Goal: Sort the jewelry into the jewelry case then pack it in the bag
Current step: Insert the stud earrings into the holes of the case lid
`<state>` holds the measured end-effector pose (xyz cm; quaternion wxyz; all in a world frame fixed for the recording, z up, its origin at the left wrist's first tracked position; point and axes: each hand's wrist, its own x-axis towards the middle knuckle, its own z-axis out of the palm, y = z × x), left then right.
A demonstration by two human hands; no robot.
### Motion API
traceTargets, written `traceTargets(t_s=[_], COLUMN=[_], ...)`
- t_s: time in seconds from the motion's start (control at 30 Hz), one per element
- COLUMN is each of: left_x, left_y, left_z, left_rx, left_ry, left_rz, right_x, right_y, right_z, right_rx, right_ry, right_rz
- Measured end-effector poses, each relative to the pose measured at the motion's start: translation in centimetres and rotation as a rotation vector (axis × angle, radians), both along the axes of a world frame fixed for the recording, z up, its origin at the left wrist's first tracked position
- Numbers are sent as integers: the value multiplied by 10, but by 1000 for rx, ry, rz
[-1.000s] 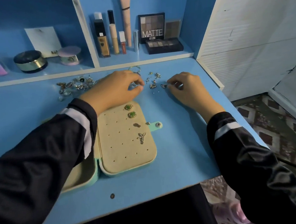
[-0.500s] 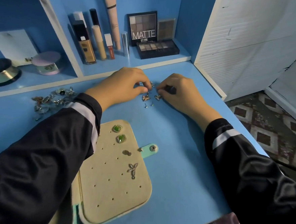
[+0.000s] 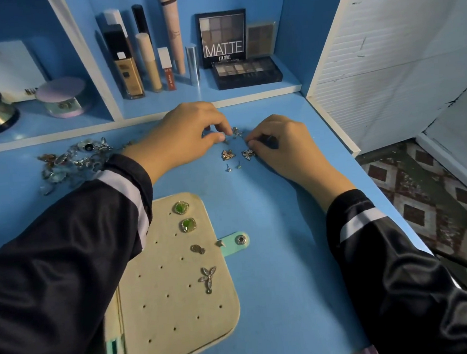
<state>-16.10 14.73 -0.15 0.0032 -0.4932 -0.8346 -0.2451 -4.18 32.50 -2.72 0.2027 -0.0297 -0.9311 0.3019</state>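
The jewelry case [image 3: 177, 305] lies open on the near counter [image 3: 274, 257], green earrings [image 3: 180, 208] stuck in it. Farther off, the left hand [image 3: 182, 136] pinches a tiny earring [image 3: 225, 141]. The right hand [image 3: 282, 143] curls beside a flower earring [image 3: 248, 154]; I cannot tell if it holds anything.

MATTE box [image 3: 222, 38] upright on shelf [image 3: 248, 94], open eyeshadow palette [image 3: 247, 72] just before it, foundation bottle [image 3: 125, 64] to its left, lilac jar [image 3: 62, 97] farther left
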Motion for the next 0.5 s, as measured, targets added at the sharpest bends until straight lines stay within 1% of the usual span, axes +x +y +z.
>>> traceTargets(t_s=[0.3,0.4,0.5], left_x=[7,11,9], left_y=[0,0,-1], left_z=[6,9,11], left_rx=[29,-40,-104], left_ry=[5,6,11], left_rz=[-20,-48,-32], right_x=[1,1,1], right_y=[1,2,2], right_z=[3,3,2], right_rx=[-2,-10,-10], right_ry=[-22,-25,-23], right_rz=[2,3,5])
